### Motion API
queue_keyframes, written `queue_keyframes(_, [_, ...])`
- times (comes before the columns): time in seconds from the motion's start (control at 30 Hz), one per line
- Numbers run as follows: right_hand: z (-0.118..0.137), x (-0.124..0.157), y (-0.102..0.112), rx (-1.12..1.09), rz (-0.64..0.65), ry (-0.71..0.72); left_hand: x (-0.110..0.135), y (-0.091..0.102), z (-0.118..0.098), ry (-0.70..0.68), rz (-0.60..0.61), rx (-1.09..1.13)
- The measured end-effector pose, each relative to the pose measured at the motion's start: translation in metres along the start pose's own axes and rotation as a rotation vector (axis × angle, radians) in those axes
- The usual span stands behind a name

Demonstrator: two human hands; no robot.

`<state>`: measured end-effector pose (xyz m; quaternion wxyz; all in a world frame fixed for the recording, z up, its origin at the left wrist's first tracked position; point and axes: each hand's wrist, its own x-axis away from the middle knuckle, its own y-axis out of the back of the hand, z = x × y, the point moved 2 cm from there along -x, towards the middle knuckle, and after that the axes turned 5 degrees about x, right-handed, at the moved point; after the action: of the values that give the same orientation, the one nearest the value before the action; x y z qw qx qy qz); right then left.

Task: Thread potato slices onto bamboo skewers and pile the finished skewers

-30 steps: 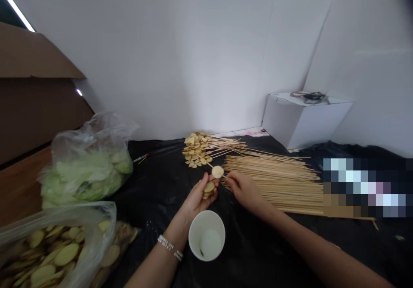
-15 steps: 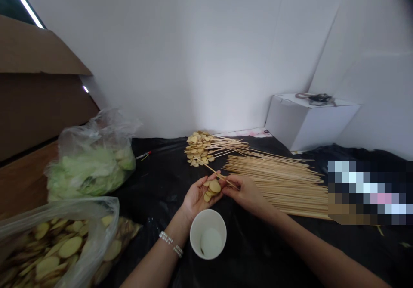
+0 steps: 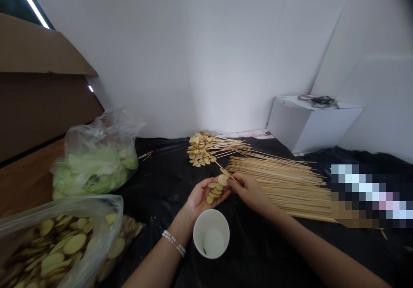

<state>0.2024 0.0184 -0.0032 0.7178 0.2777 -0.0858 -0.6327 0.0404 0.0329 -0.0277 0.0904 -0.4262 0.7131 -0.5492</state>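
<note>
**Q:** Item in hand?

**A:** One bamboo skewer (image 3: 222,168), pinched at its near end between the fingertips of the right hand (image 3: 248,191); long axis slanting up and away to the left, above the black plastic sheet (image 3: 167,180) (thin, pale, easy to miss).

**Q:** And the other side?

**A:** The left hand (image 3: 201,202), palm up, fingers lightly curled under a small stack of potato slices (image 3: 214,192), just beside the skewer's pinched end.
</note>
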Motion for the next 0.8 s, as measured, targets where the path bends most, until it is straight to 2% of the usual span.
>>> queue_keyframes(0.07, [-0.002, -0.001, 0.003, -0.032, 0.008, -0.017, 0.001, -0.002, 0.001, -0.018, -0.019, -0.022])
queue_keyframes(0.23, [-0.002, 0.0, 0.005, -0.013, 0.054, -0.022, 0.0, -0.004, 0.008, -0.096, -0.154, -0.159])
queue_keyframes(0.33, [0.0, 0.001, 0.005, -0.008, 0.067, -0.014, -0.002, -0.005, 0.011, -0.134, -0.167, -0.226])
queue_keyframes(0.43, [0.001, 0.001, 0.007, 0.009, 0.036, 0.007, -0.001, -0.004, 0.006, -0.158, -0.197, -0.154])
queue_keyframes(0.6, [-0.001, 0.002, 0.011, 0.039, -0.029, 0.018, 0.003, 0.001, -0.014, -0.259, -0.258, 0.059])
queue_keyframes(0.8, [-0.003, 0.005, 0.01, 0.126, -0.035, 0.05, 0.003, 0.006, -0.021, -0.324, -0.265, 0.115])
